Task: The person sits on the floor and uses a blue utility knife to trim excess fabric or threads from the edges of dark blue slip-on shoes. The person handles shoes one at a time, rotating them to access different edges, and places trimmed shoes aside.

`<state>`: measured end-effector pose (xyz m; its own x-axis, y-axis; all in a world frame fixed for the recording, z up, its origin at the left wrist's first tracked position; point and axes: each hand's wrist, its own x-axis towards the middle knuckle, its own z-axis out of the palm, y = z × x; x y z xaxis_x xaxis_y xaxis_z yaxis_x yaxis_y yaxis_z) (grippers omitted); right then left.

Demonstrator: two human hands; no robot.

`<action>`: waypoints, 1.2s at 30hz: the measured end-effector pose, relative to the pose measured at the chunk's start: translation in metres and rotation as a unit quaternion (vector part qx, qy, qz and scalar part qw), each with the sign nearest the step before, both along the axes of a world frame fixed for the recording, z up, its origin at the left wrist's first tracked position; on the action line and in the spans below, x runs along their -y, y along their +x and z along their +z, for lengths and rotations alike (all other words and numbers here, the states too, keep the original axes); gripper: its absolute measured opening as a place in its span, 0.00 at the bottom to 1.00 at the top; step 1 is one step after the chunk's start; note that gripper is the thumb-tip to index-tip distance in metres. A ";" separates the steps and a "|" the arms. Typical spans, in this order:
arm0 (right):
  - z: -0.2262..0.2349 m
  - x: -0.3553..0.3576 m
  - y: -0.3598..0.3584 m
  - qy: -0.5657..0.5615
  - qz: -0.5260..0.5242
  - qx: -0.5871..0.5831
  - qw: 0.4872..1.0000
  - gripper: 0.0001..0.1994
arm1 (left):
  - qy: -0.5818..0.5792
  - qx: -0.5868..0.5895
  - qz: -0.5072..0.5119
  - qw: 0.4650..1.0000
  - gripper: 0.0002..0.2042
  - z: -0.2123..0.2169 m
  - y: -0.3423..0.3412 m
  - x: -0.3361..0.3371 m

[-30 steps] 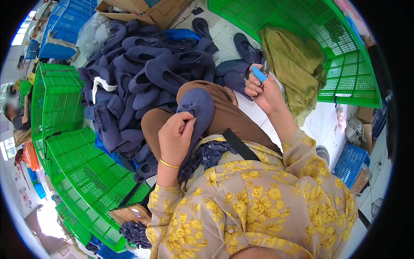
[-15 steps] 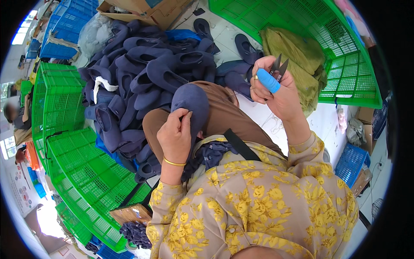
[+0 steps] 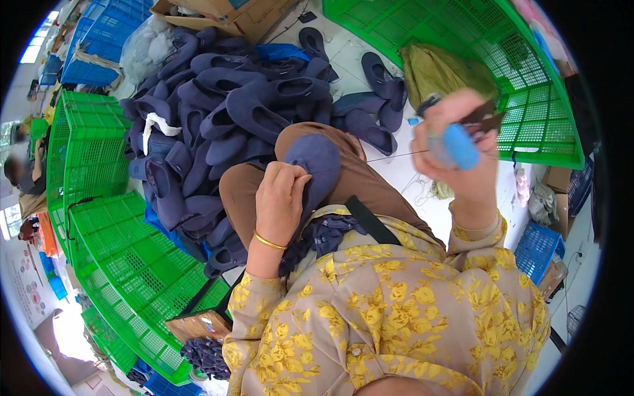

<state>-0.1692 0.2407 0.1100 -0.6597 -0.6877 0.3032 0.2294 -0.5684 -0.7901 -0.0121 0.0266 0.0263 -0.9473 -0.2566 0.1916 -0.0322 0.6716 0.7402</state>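
A navy slip-on shoe (image 3: pixel 322 157) rests sole-side away on my brown-trousered knee. My left hand (image 3: pixel 279 198) is closed in a pinch at the shoe's near left side. From there a thin dark thread (image 3: pixel 380 160) runs taut to my right hand (image 3: pixel 456 148), which is raised to the right and smeared by motion. Blurred dark-bladed scissors (image 3: pixel 487 120) stay within its closed fingers, and a blue wrap covers one finger. Whatever tips the thread has inside either hand are too small to make out.
A large heap of navy shoes (image 3: pixel 218 112) lies beyond my knees. Several more shoes (image 3: pixel 380 109) are on the white floor. Green plastic crates (image 3: pixel 132 264) stand at left and far right, next to an olive cloth sack (image 3: pixel 442 69). A cardboard box (image 3: pixel 231 20) stands at the back.
My right hand has swung right and down, away from the shoe, with the thread stretched out behind it. My left hand and the shoe have shifted slightly right.
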 end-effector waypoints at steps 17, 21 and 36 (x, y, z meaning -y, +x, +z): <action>0.003 -0.004 -0.013 -0.019 -0.048 0.060 0.997 0.09 | 0.051 0.054 0.010 0.997 0.07 0.003 0.001 -0.004; 0.026 -0.023 -0.014 -0.095 0.010 0.035 0.995 0.13 | 0.000 0.023 0.012 1.000 0.06 -0.007 -0.001 -0.004; -0.085 0.051 0.056 0.516 0.022 -0.528 0.674 0.10 | 0.325 0.150 0.066 0.931 0.03 -0.018 0.004 0.012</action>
